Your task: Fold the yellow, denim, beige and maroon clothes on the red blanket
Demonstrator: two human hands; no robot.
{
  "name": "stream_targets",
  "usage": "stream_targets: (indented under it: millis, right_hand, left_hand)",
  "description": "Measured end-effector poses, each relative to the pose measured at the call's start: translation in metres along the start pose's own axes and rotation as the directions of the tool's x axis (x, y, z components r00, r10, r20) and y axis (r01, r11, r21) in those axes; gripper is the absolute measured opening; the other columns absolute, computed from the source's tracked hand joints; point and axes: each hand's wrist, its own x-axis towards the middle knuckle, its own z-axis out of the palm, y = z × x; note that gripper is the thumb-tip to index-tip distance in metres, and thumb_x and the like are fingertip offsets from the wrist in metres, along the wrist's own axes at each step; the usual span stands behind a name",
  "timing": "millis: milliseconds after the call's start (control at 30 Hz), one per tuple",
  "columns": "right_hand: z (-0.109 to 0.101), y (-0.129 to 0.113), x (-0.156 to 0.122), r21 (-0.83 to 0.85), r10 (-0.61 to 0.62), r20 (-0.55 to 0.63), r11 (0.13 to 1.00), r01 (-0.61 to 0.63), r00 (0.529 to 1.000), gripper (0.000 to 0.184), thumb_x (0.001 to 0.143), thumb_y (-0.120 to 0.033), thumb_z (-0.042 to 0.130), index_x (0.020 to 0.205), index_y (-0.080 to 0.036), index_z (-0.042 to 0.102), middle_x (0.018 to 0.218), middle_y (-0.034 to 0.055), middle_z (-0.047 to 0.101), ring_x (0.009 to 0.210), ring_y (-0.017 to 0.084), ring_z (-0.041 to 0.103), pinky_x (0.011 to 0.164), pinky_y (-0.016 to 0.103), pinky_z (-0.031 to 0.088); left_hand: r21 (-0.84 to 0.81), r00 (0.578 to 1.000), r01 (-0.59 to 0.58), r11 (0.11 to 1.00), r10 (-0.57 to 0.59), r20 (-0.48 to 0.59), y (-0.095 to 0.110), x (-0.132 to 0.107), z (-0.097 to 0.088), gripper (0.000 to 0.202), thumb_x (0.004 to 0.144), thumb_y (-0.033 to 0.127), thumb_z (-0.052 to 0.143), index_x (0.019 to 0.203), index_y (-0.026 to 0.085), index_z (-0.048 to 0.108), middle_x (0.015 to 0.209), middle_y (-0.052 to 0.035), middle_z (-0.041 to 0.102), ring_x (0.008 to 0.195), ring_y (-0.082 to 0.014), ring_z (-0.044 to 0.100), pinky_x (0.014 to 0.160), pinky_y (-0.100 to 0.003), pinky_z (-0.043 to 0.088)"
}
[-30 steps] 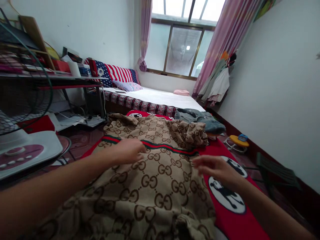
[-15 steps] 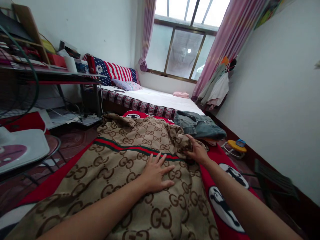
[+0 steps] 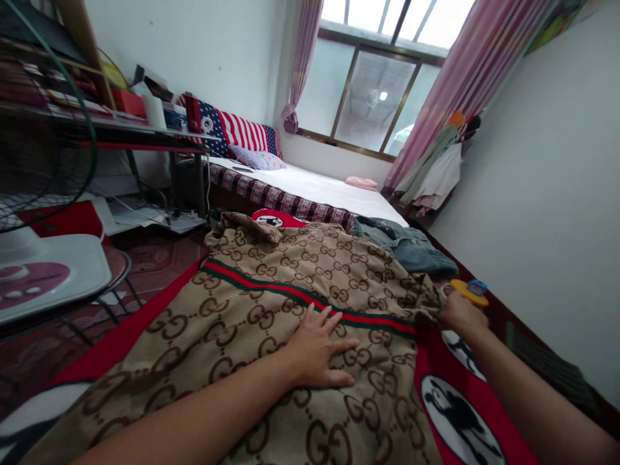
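A tan shirt (image 3: pixel 290 284) with a brown letter pattern and a green-red-green stripe lies spread over a red cloth (image 3: pixel 429 361) with panda prints. My left hand (image 3: pixel 322 349) rests flat on its middle, just below the stripe, fingers spread. At the shirt's right side, my right hand (image 3: pixel 462 316) is closed on the end of the right sleeve (image 3: pixel 426 297); its fingertips are partly hidden. Beyond that sleeve sit folded blue jeans (image 3: pixel 407 245), partly covered by the shirt.
A bed (image 3: pixel 314 184) with a white sheet stands beyond, under the window. On the left are a cluttered desk (image 3: pixel 145 139) and a white plastic seat (image 3: pixel 72 258). A yellow stool (image 3: pixel 469 290) and a dark slatted item (image 3: pixel 547 361) stand on the right.
My right hand has moved right, drawing the sleeve outward, so the bunched right side of the shirt now lies flatter. My left hand keeps its place on the fabric. The view has shifted slightly.
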Motion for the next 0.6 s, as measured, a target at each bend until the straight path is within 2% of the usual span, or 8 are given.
stream_targets:
  millis: [67, 100, 167, 267, 367, 433, 500, 600]
  right_hand:
    - [-0.003, -0.038, -0.01, -0.139, -0.145, -0.06, 0.981, 0.136, 0.988, 0.056, 0.07, -0.019, 0.055, 0.124, -0.006, 0.055, 0.119, 0.0275, 0.058, 0.11, 0.042, 0.054, 0.086, 0.057, 0.042]
    - [-0.005, -0.061, -0.016, -0.147, -0.267, -0.094, 0.957, 0.251, 0.959, 0.06, 0.074, -0.019, 0.052, 0.133, -0.008, 0.047, 0.132, 0.0244, 0.051, 0.12, 0.039, 0.048, 0.095, 0.057, 0.038]
    - [-0.003, -0.107, -0.033, -0.057, -0.472, -0.103, 0.882, 0.468, 0.876, 0.055, 0.084, -0.024, 0.047, 0.138, -0.017, 0.042, 0.143, 0.0143, 0.044, 0.131, 0.031, 0.039, 0.108, 0.053, 0.027]
    - [0.023, -0.151, -0.064, 0.062, -0.596, 0.007, 0.801, 0.595, 0.803, 0.047, 0.094, -0.037, 0.039, 0.14, -0.027, 0.043, 0.15, 0.005, 0.036, 0.139, 0.025, 0.028, 0.114, 0.05, 0.016]
    - [0.064, -0.157, -0.086, 0.102, -0.46, 0.316, 0.886, 0.453, 0.829, 0.049, 0.097, -0.043, 0.03, 0.144, -0.03, 0.039, 0.153, 0.004, 0.031, 0.141, 0.026, 0.026, 0.111, 0.055, 0.023]
    - [0.086, -0.151, -0.092, 0.083, -0.367, 0.448, 0.925, 0.371, 0.815, 0.051, 0.098, -0.044, 0.028, 0.145, -0.029, 0.037, 0.155, 0.0045, 0.029, 0.142, 0.028, 0.024, 0.109, 0.058, 0.025]
    - [0.097, -0.145, -0.091, 0.077, -0.359, 0.465, 0.927, 0.366, 0.809, 0.052, 0.098, -0.044, 0.029, 0.146, -0.028, 0.035, 0.156, 0.0043, 0.025, 0.143, 0.028, 0.021, 0.11, 0.058, 0.024]
    - [0.1, -0.141, -0.087, 0.101, -0.375, 0.437, 0.924, 0.369, 0.818, 0.052, 0.097, -0.045, 0.03, 0.146, -0.028, 0.036, 0.155, 0.0044, 0.027, 0.143, 0.028, 0.022, 0.11, 0.058, 0.024]
  left_hand:
    - [-0.002, 1.0, 0.001, 1.0, -0.001, 0.0, 0.0, 0.0, 0.0, 0.071, 0.075, 0.08, 0.043, 0.137, 0.044, 0.046, 0.153, -0.0091, 0.031, 0.141, -0.0402, 0.022, 0.109, -0.068, 0.007]
    - [0.0, 1.0, -0.002, 1.0, 0.002, -0.002, 0.0, 0.0, -0.001, 0.071, 0.075, 0.079, 0.043, 0.137, 0.044, 0.046, 0.153, -0.0091, 0.031, 0.141, -0.0403, 0.022, 0.109, -0.068, 0.006]
    - [0.003, 1.0, -0.008, 1.0, 0.008, -0.01, 0.0, 0.0, -0.001, 0.071, 0.076, 0.079, 0.043, 0.137, 0.044, 0.046, 0.153, -0.0096, 0.032, 0.141, -0.0402, 0.022, 0.109, -0.068, 0.007]
    - [-0.002, 1.0, -0.006, 1.0, 0.006, -0.025, -0.001, -0.001, -0.002, 0.068, 0.077, 0.077, 0.044, 0.135, 0.042, 0.049, 0.152, -0.0102, 0.033, 0.141, -0.0394, 0.023, 0.109, -0.068, 0.008]
    - [-0.03, 0.999, 0.001, 1.0, -0.003, -0.052, -0.004, 0.0, 0.0, 0.06, 0.08, 0.071, 0.048, 0.132, 0.04, 0.054, 0.149, -0.0091, 0.038, 0.139, -0.0365, 0.029, 0.109, -0.067, 0.011]
    - [-0.071, 0.997, 0.009, 0.997, -0.015, -0.081, -0.007, 0.001, 0.001, 0.053, 0.082, 0.064, 0.053, 0.127, 0.037, 0.058, 0.145, -0.0068, 0.044, 0.137, -0.0332, 0.034, 0.111, -0.065, 0.014]
    - [-0.137, 0.992, 0.023, 0.99, -0.04, -0.122, -0.013, 0.006, 0.001, 0.043, 0.085, 0.056, 0.056, 0.12, 0.034, 0.064, 0.138, -0.0045, 0.053, 0.131, -0.0282, 0.043, 0.113, -0.058, 0.02]
    - [-0.256, 0.966, 0.065, 0.964, -0.125, -0.227, -0.03, 0.013, -0.01, 0.031, 0.088, 0.042, 0.056, 0.111, 0.026, 0.069, 0.12, -0.0037, 0.065, 0.115, -0.0187, 0.057, 0.108, -0.037, 0.038]
